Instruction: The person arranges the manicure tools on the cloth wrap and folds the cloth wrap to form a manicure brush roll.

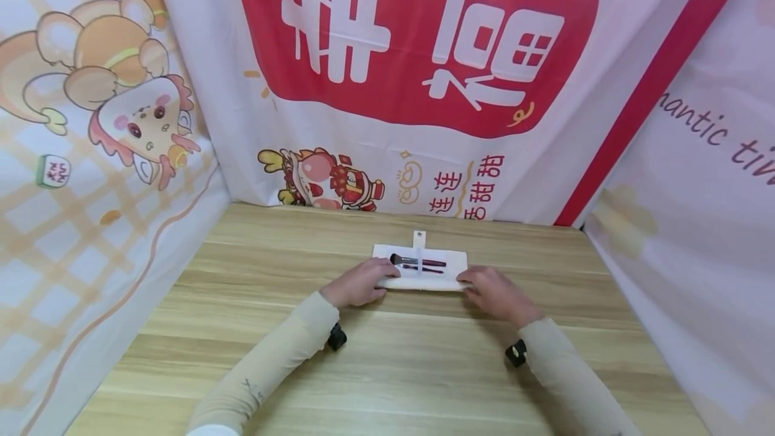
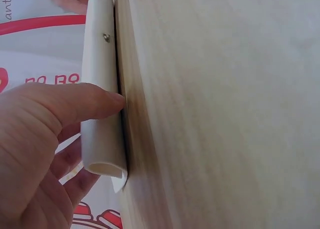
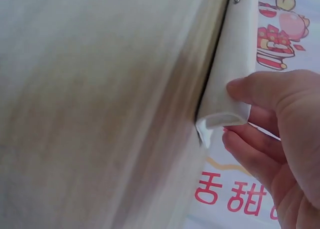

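Observation:
A white brush roll [image 1: 455, 262] lies on the wooden table, its near edge folded over into a flat tube. Two makeup brushes [image 1: 432, 263] with dark red handles lie across it under a narrow band. From its far side a short strap [image 1: 419, 239] with a metal snap points away. My left hand [image 1: 363, 281] grips the left end of the fold, thumb across the near side and fingers beyond it. At the right end my right hand [image 1: 496, 293] holds the fold the same way. A metal snap [image 2: 106, 37] shows on the fold's outer face in both wrist views.
The wooden tabletop [image 1: 399, 369] spreads between my forearms. Behind it hangs a printed cloth [image 1: 527, 180] with red and white lettering, and further printed cloths close in the left and right sides. A small black device [image 1: 336, 337] sits at each wrist.

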`<state>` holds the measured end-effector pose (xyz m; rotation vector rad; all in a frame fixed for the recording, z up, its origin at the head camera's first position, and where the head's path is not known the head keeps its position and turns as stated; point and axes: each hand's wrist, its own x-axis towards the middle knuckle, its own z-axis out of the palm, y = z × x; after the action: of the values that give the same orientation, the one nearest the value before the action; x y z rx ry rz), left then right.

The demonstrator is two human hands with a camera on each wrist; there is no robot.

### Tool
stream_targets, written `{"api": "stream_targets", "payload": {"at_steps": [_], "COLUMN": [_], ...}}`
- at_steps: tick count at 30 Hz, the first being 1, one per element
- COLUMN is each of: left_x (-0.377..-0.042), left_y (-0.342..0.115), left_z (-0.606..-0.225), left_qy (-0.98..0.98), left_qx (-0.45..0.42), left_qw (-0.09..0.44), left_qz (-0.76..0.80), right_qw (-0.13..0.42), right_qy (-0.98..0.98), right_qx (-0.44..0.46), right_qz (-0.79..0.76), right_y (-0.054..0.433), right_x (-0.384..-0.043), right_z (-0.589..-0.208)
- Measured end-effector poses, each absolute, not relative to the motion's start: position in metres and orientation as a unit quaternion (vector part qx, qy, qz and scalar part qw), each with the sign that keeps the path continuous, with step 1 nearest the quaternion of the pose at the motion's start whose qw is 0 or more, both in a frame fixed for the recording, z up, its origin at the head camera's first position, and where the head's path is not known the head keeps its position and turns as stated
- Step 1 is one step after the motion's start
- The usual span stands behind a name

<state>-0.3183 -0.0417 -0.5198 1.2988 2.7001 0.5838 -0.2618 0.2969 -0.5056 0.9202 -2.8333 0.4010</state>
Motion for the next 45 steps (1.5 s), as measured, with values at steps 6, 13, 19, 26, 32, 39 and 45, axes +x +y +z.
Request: {"api": "stream_targets", "payload": {"at_steps": [6, 13, 19, 26, 32, 39, 45], "left_x": [-0.321, -0.33, -0.338, -0.342, -0.343, -0.333, -0.33], "left_y": [-0.045, -0.05, -0.049, -0.04, -0.026, -0.011, -0.006], "left_z": [-0.515, -0.517, -0.525, -0.524, -0.517, -0.514, -0.515], "left_qy": [0.872, 0.86, 0.862, 0.887, 0.903, 0.895, 0.9], "left_qx": [0.415, 0.37, 0.324, 0.273, 0.333, 0.396, 0.384], "left_qw": [0.053, 0.055, 0.041, 0.01, -0.038, -0.037, -0.036], "left_qz": [0.255, 0.346, 0.388, 0.371, 0.268, 0.201, 0.205], "right_qw": [0.04, 0.019, 0.026, 0.026, 0.01, -0.01, -0.027], "right_qy": [-0.937, -0.937, -0.939, -0.947, -0.957, -0.966, -0.96], "right_qx": [0.305, 0.274, 0.257, 0.209, 0.153, 0.133, 0.191], "right_qz": [0.168, 0.216, 0.226, 0.242, 0.244, 0.222, 0.204], "right_y": [0.304, 0.312, 0.316, 0.316, 0.315, 0.305, 0.283], "right_x": [-0.263, -0.272, -0.284, -0.299, -0.309, -0.317, -0.334], "right_z": [-0.498, -0.496, -0.505, -0.511, -0.513, -0.489, -0.46]}}
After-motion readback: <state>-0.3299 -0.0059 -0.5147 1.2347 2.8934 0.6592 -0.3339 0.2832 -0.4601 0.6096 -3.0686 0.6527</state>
